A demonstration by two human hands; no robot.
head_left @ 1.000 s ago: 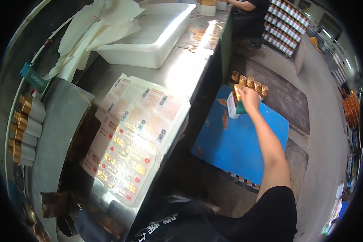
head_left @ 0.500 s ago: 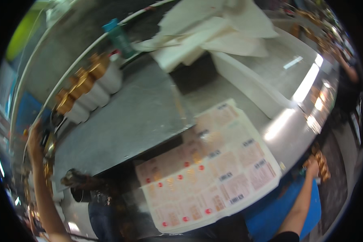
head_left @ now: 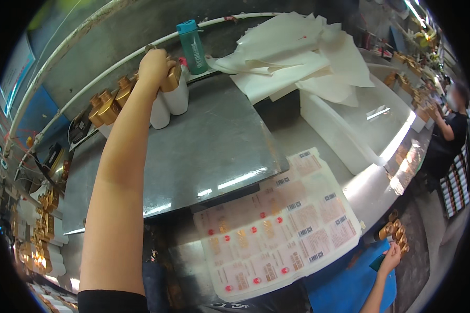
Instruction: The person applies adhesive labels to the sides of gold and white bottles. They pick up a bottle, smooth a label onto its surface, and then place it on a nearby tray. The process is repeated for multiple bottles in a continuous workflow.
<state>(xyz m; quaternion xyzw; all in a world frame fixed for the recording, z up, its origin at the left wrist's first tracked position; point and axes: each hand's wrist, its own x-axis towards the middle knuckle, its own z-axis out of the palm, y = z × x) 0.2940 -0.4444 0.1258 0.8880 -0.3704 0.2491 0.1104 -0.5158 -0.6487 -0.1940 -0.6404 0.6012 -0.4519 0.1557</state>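
Left arm out across the grey table [head_left: 209, 135]. Left hand [head_left: 155, 68] at far left, fingers curled down, clamped on the gold top of the end bottle [head_left: 177, 99]; thumb side hidden, firmness cannot be told.

Handling, my judgement: grip wants to sit centred over the bottle, wrist steady. Any lift best straight up until clear of the neighbour just left; a sideways pull could topple the row. Forearm high, sleeve off the printed sheet [head_left: 277, 229] on the near side.

End bottle: white body, right end of a row of like bottles [head_left: 108, 108] along the table's far edge, just left of a green flask [head_left: 193, 52]. Long axis roughly upright, gold top up, white base down; lens tips it leftward.

Right hand [head_left: 393, 255] at near right, over a blue board [head_left: 326, 284], beside a cluster of gold-topped bottles [head_left: 400, 233]. Fingers look bent, dark green piece [head_left: 377, 262] by the palm; too small to tell whether gripped.
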